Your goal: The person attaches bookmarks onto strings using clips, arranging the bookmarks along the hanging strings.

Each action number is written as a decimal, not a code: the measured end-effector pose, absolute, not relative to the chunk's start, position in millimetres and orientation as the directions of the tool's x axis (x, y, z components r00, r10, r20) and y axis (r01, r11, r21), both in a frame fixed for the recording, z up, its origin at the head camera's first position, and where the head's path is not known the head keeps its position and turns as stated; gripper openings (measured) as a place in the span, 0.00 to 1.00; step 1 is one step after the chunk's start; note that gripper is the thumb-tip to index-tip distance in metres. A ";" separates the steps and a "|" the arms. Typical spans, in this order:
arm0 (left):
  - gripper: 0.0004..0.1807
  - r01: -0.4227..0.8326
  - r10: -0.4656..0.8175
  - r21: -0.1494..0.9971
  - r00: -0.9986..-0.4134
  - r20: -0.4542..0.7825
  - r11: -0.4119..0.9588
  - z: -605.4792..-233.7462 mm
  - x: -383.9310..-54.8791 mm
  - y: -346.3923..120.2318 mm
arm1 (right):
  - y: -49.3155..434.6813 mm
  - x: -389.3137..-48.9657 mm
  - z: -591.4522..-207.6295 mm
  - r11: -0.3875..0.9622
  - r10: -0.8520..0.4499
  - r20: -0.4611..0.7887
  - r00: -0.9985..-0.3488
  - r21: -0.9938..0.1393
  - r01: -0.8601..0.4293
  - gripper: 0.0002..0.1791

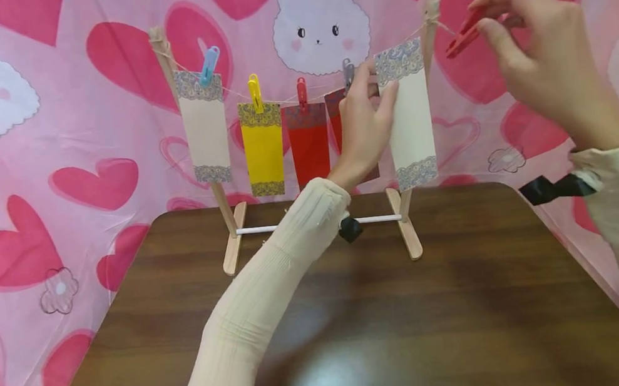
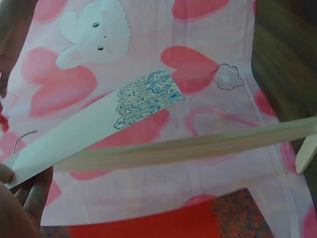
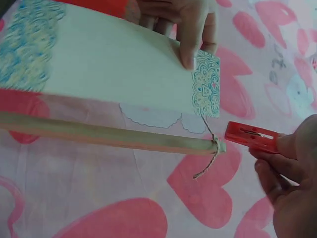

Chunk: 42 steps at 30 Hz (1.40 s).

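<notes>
My left hand [image 1: 364,121] pinches a white card [image 1: 410,116] with blue patterned ends near its upper left edge. The card hangs upright in front of the string, beside the stand's right post [image 1: 431,35]. In the right wrist view the left thumb lies over the card's face, and its patterned end overlaps the string [image 3: 207,126]. To the right of the post, my right hand [image 1: 546,52] pinches a red clothespin [image 3: 251,137] between thumb and fingers. The clothespin points toward the card, apart from it.
Along the string hang a white card [image 1: 205,131] under a blue clothespin [image 1: 209,66], a yellow card [image 1: 263,154], a red card [image 1: 309,146] and a darker red card [image 1: 334,115] partly behind my left hand. The wooden stand's feet [image 1: 411,232] rest on the brown table [image 1: 441,311].
</notes>
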<state>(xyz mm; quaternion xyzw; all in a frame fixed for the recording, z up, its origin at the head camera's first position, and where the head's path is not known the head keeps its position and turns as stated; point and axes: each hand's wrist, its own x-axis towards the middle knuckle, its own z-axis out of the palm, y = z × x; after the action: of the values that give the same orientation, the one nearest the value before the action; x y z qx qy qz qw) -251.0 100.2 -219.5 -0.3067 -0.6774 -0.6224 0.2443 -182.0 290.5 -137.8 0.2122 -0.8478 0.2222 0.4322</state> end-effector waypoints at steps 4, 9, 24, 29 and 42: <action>0.15 0.700 0.087 0.713 -0.713 0.696 0.036 -213.1 -251.9 105.4 | 282.8 -198.5 -122.1 0.802 -0.134 0.852 -0.506 -0.207 -0.560 0.14; 0.14 0.659 0.050 0.750 -0.752 0.658 0.053 -211.5 -253.2 106.0 | 272.8 -221.5 -105.7 0.775 -0.142 0.812 -0.566 -0.265 -0.574 0.12; 0.15 0.629 0.046 0.777 -0.777 0.627 0.028 -221.3 -267.4 104.5 | 263.1 -252.5 -86.9 0.825 -0.299 0.633 -0.714 -0.205 -0.527 0.15; 0.13 0.647 0.049 0.759 -0.762 0.646 0.065 -219.4 -269.4 103.2 | 263.7 -255.0 -84.2 0.836 -0.310 0.569 -0.761 -0.217 -0.504 0.15; 0.09 0.622 0.066 0.754 -0.778 0.624 0.210 -226.0 -269.7 98.2 | 257.3 -242.7 -95.4 0.871 -0.302 0.585 -0.753 -0.152 -0.468 0.21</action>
<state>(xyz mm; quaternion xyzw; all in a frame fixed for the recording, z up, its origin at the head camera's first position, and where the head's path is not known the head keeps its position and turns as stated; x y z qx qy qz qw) -269.7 98.2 -226.0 -0.2325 -0.7405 -0.5839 0.2382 -242.7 257.3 -95.4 0.2081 -0.9247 0.1462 0.2833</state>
